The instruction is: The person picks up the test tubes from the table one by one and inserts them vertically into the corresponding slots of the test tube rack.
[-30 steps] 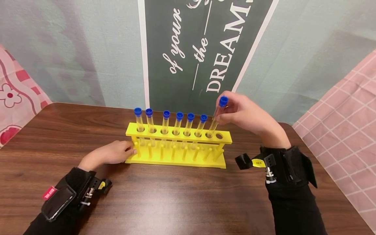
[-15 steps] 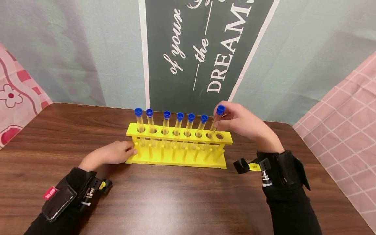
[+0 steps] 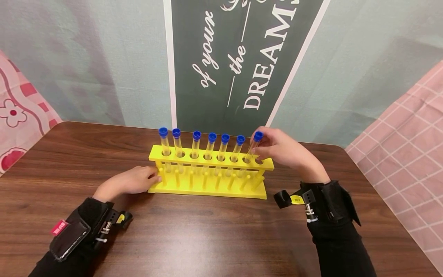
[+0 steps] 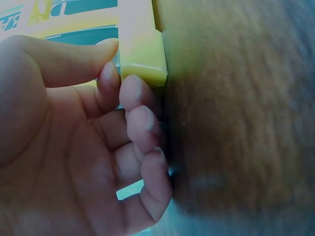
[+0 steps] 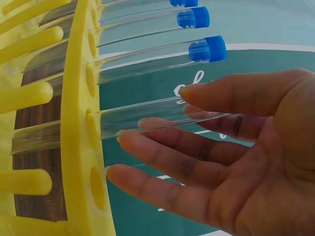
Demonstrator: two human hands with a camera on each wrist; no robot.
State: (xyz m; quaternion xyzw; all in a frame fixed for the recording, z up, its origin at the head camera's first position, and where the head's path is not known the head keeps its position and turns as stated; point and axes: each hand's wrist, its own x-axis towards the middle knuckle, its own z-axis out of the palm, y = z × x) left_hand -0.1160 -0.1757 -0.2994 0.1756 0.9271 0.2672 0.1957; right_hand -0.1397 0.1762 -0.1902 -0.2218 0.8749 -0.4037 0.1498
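Note:
A yellow test tube rack stands on the table, holding a row of clear test tubes with blue caps. My left hand grips the rack's left end low down, with thumb and fingertips at its edge. At the other side, my right hand pinches the rightmost test tube near its capped top. This tube passes through the second hole from the right and leans a little to the right. Its cap is hidden behind the hand in the right wrist view. The end hole holds no tube.
Pegs rise along the front of the rack's base. The brown wooden table reaches toward me. Behind the rack hangs a cloth with a dark green lettered panel; pink cloth is at the right.
My right hand has come down with the test tube, which sits lower in its hole. My left hand has stayed at the rack's left end.

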